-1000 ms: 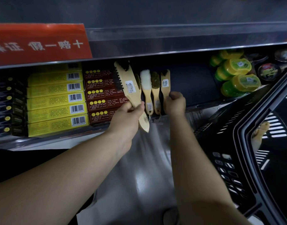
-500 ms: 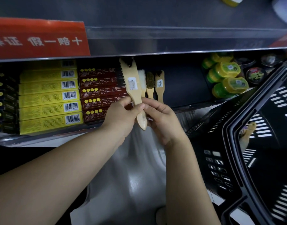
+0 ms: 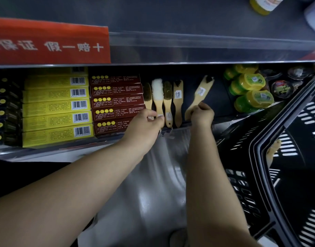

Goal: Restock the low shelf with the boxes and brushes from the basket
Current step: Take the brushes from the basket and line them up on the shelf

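On the low shelf (image 3: 46, 154) stand yellow boxes (image 3: 55, 107) and dark red boxes (image 3: 115, 104), then a row of wooden-handled brushes (image 3: 168, 102). My right hand (image 3: 202, 114) grips the handle of a wooden brush (image 3: 199, 97) with dark bristles, tilted to the right of the row inside the shelf. My left hand (image 3: 146, 123) pinches the lower handle of the white-bristled brush (image 3: 157, 97) in the row. Part of another brush (image 3: 273, 150) shows through the slots of the black basket (image 3: 260, 175) on the right.
Green and yellow tubs (image 3: 249, 93) and dark round tins (image 3: 281, 88) fill the shelf's right end. An upper shelf edge with a red sign (image 3: 49, 43) overhangs. The basket's wall stands close to my right forearm. Shiny floor (image 3: 153, 193) lies below.
The brush my left hand held has passed to my right hand, which moved it right of the row into the shelf. My left hand shifted onto the white-bristled brush's handle.
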`<state>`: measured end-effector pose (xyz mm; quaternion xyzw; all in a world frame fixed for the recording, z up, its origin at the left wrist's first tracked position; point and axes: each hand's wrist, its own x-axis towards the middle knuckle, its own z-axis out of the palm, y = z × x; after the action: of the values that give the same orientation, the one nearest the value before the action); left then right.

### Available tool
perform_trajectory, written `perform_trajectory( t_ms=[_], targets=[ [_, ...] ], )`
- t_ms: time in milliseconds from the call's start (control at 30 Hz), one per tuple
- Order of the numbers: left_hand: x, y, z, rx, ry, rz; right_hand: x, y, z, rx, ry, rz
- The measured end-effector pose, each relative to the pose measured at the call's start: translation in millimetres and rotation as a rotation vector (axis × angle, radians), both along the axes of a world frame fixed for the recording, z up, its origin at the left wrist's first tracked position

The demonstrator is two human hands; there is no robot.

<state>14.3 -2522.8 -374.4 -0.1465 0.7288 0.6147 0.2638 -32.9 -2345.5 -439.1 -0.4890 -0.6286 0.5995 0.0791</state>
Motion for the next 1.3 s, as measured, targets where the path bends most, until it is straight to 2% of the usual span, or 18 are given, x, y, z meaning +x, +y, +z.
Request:
perform_trajectory(
  t_ms=[100,200,300,467,567,767,967,1067,1167,1233,1300],
  targets=[
    [-1.4,-2.2,-2.2,-0.026,0.049,-0.001,-16.1,12.3,-19.2,0.041,-0.128,0.066],
    [-0.7,-1.7,-1.2,-0.018,0.064,0.015,-18.1,12.0,-34.7,0.072,-0.139,0.073],
    [-0.2,-0.5,-0.1,-0.007,0.083,0.021,-16.7,11.1,-41.4,0.169,-0.212,0.192],
    [1.6,5.4,2.4,-0.013,0.090,0.001,-13.9,15.2,-39.8,0.157,-0.225,0.232],
    [4.6,11.9,5.7,-0.005,0.095,-0.008,-8.1,13.3,-37.8,0.124,-0.180,0.238],
    [11.6,31.9,16.1,0.021,0.139,-0.028,8.4,-11.0,-5.2,0.322,-0.049,0.301],
    [22.9,58.0,42.6,0.110,0.231,0.003,35.5,-30.6,81.4,0.355,0.246,0.278],
    [32.7,73.6,54.5,0.095,0.339,-0.080,61.3,-5.6,128.0,0.459,0.300,0.399],
    [47.1,91.2,60.3,0.098,0.386,-0.176,98.3,29.8,150.9,0.705,0.215,0.570],
    [56.5,101.9,63.4,0.040,0.446,-0.290,125.4,53.3,151.7,0.844,0.092,0.590],
    [63.9,109.0,67.6,-0.027,0.545,-0.440,152.0,71.0,143.2,0.838,-0.018,0.546]
  ],
)
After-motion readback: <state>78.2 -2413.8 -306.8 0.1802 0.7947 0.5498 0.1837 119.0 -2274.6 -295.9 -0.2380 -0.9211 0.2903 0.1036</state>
